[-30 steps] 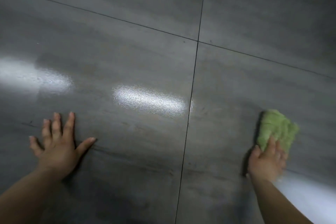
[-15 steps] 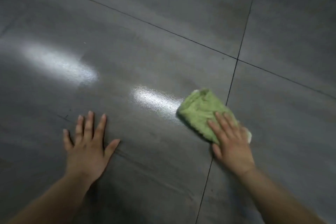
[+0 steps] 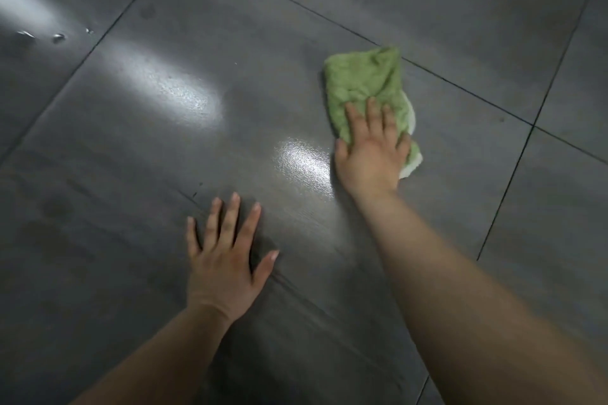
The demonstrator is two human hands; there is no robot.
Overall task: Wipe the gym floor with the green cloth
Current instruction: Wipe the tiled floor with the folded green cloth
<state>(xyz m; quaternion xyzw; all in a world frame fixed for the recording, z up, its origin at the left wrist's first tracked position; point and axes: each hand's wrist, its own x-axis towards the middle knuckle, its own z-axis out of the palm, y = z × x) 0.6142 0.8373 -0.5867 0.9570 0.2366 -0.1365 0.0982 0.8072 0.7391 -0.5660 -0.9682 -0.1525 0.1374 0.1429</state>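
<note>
Fingers (image 3: 371,115) of the right hand (image 3: 371,158) lie straight and a little spread, flat on the near end of the green cloth (image 3: 360,79). Nothing is pinched; the palm presses it down. Judged: a flat press spreads weight over the fabric so it drags evenly across the tile.

The cloth sits bunched in a rough oblong on the gym floor (image 3: 125,194). Most of it reaches beyond the fingertips, away from the person, and a pale edge peeks out at the hand's right side. Its far corner touches or just crosses a dark grout line (image 3: 460,87); cannot tell which.

The left hand (image 3: 223,263) is planted palm-down on bare tile, fingers splayed wide, holding nothing. It is well apart from the cloth and nearer the body. Likely a prop: the person leans low, and this arm carries the weight while the other works.

A bright glare patch (image 3: 302,161) shines just left of the right hand. A few small glinting specks (image 3: 59,38) lie far to the left, nature unclear.
</note>
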